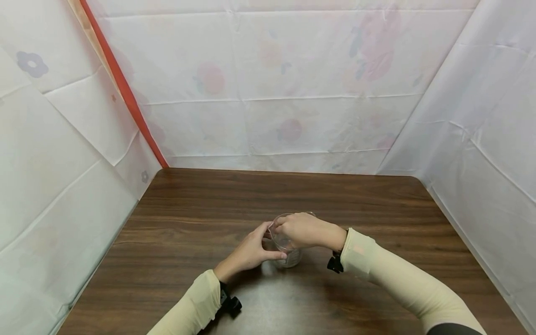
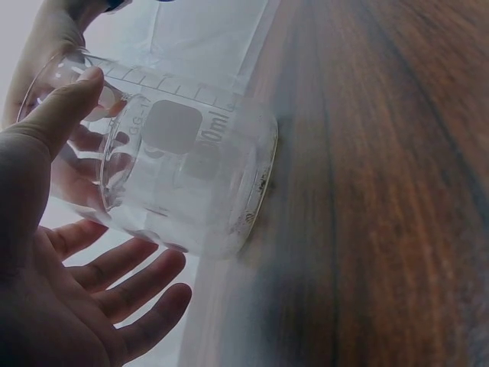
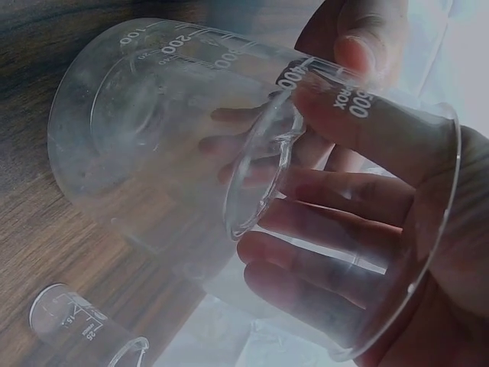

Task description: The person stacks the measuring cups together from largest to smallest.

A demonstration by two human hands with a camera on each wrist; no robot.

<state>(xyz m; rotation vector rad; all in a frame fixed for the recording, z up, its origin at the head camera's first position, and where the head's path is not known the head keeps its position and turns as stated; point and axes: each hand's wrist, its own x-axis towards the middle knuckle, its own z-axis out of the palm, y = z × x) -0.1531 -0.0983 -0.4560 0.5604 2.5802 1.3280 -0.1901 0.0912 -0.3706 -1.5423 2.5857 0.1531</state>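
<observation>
A large clear glass beaker (image 1: 289, 260) with white volume marks stands on the table. My left hand (image 1: 251, 249) holds its side, thumb (image 2: 72, 103) on the near wall and fingers spread round the other side. Nested inside is a smaller glass beaker (image 3: 266, 183), its lipped rim well below the large beaker's rim and its base close to the large one's bottom. My right hand (image 1: 307, 230) reaches down through the large beaker's mouth. Its thumb and fingertips grip around the inner beaker's rim, seen through the glass in the right wrist view.
A tiny beaker (image 3: 84, 325) marked 25 stands on the table near the large one; in the head view only a glass edge (image 1: 311, 214) shows behind my right hand. Pale curtains (image 1: 268, 93) surround the brown wooden table (image 1: 188, 200) at the back and sides.
</observation>
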